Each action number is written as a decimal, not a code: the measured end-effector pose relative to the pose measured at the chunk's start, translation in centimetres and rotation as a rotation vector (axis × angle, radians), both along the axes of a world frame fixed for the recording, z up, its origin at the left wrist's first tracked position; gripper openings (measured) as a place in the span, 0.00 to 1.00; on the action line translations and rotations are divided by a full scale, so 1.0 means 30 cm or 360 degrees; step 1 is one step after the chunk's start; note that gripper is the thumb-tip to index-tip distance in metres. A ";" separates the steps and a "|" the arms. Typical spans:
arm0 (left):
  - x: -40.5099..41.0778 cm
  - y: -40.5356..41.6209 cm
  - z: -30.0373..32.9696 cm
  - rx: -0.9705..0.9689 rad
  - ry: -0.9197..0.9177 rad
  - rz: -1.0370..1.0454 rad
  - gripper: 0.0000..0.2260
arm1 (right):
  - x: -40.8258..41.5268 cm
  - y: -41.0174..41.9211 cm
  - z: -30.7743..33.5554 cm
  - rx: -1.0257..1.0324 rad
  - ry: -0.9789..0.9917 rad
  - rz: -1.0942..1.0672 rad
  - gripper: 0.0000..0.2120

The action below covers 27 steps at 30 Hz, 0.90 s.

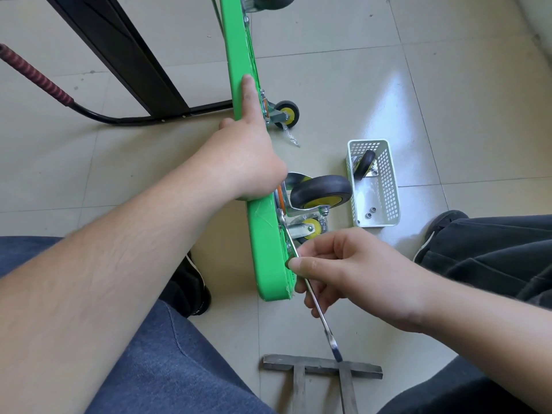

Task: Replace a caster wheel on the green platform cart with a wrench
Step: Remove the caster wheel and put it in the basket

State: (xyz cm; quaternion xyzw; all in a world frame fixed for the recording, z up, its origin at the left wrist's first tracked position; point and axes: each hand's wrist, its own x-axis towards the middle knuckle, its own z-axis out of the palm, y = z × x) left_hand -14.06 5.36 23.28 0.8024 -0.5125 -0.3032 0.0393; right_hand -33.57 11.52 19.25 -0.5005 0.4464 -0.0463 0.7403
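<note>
The green platform cart (265, 252) stands on its edge on the tiled floor (343, 85), its deck seen almost edge-on, casters pointing right. The wrench (316, 303) lies along the cart's underside at the near corner; its upper end is hidden behind the deck edge and fingers, so what it sits on cannot be made out. The right hand (355, 273) pinches the wrench shaft, thumb and curled fingers around it. The left hand (248, 162) grips the cart's upper edge, forefinger stretched straight along the green rim, the other fingers hidden behind the deck. A large caster wheel (321, 191) sticks out below that hand. Nearby, a white basket (388, 192) holds a loose caster (364, 164) and two nuts (370, 212).
</note>
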 end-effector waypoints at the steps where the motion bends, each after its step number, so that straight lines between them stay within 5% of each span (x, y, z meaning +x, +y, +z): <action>1: 0.000 0.001 0.000 -0.0002 0.0004 -0.0001 0.50 | 0.001 -0.002 -0.003 -0.0008 -0.0003 0.0002 0.15; 8: 0.004 0.000 -0.005 -0.0003 0.0003 0.0004 0.50 | 0.003 -0.006 -0.063 -0.0038 0.0006 0.0069 0.10; 20: 0.010 0.000 -0.019 -0.0041 -0.0036 -0.0002 0.50 | 0.008 -0.032 -0.196 -0.0803 0.0110 0.0242 0.04; 27: 0.009 0.001 -0.022 -0.0038 -0.0009 0.0015 0.51 | 0.014 -0.034 -0.220 -0.0920 0.0114 0.0264 0.04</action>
